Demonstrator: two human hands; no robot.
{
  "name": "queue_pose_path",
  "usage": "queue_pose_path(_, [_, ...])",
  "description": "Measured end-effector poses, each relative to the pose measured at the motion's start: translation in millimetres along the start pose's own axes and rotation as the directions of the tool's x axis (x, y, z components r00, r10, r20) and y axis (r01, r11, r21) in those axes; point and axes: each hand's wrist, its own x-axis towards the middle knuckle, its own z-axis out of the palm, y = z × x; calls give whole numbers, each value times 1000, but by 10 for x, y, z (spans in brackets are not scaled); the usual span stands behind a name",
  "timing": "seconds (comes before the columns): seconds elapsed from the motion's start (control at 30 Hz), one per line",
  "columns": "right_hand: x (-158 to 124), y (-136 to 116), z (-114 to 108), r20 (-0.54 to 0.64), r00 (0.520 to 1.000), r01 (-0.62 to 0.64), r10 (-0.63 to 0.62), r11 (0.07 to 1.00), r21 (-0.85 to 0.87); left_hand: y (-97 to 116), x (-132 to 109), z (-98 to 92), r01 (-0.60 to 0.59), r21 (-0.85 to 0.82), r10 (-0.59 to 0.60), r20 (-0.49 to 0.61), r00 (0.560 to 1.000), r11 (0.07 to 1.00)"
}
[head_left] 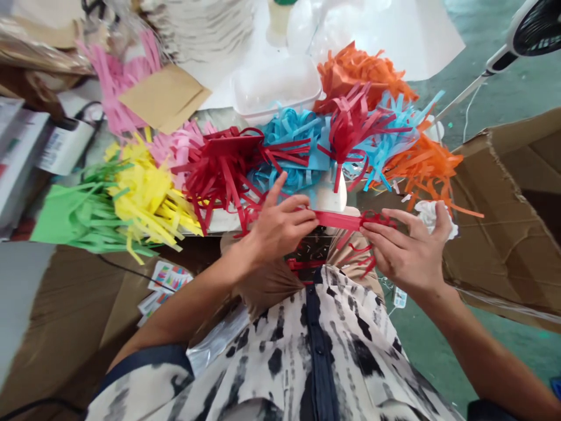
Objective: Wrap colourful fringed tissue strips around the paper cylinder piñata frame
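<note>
A red tissue-paper tassel (337, 220) is stretched level between my two hands, above my lap. My left hand (284, 222) pinches its left end, with the index finger pointing up and away. Near the fringed right end, the fingers of my right hand (405, 242) are closed on the paper, and loose red strips dangle below. Just beyond my left hand lies a heap of dark red fringed paper (223, 169). Another red fringed bunch (350, 126) rests on blue fringed paper (293, 146) farther back.
Yellow (149, 193), green (83, 216) and pink fringed paper (123, 82) cover the table's left. Orange fringed paper (363, 76) lies at the back right, beside a clear plastic container (276, 88). A cardboard box (504, 222) and a fan (537, 29) stand on the right.
</note>
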Motion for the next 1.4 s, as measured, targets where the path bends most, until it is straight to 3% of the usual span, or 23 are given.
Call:
queue_pose_path(0.13, [43,36,-23,38,999,-27,26,999,38,-241,-104,-199,79,-34,-77,47,996,996])
queue_pose_path(0.23, [116,10,-35,51,999,-13,12,1000,16,-176,-42,-259,125,41,-125,-3,992,991])
queue_pose_path(0.33, [177,-14,-57,81,997,-3,1,1000,14,69,105,-178,63,102,-56,-68,996,993])
queue_pose_path(0.47, [220,0,-65,72,997,21,-20,1000,-2,295,240,48,-58,95,56,23,998,994])
queue_pose_path(0.6, [214,57,-66,-8,999,42,-43,998,-38,261,227,152,-59,81,51,107,993,995])
queue_pose_path(0.7, [215,68,-81,-47,998,-53,51,998,-45,202,200,150,-70,77,61,120,991,995])
queue_pose_path(0.77, [236,49,-80,4,995,-97,97,994,-51,183,197,151,-83,90,72,112,991,993])
queue_pose_path(0.93, [316,7,-31,217,974,-55,62,998,-42,176,201,192,-137,156,123,100,987,978])
queue_pose_path(1.17, [350,58,-119,297,948,-96,113,993,-72,138,142,195,-123,70,116,89,989,990])
queue_pose_path(1.27, [356,60,-204,300,949,-102,94,995,12,111,116,178,-123,13,121,75,990,992])
queue_pose_path(1.4, [365,33,-294,305,950,-150,61,949,277,71,88,168,-115,-60,118,58,991,992])
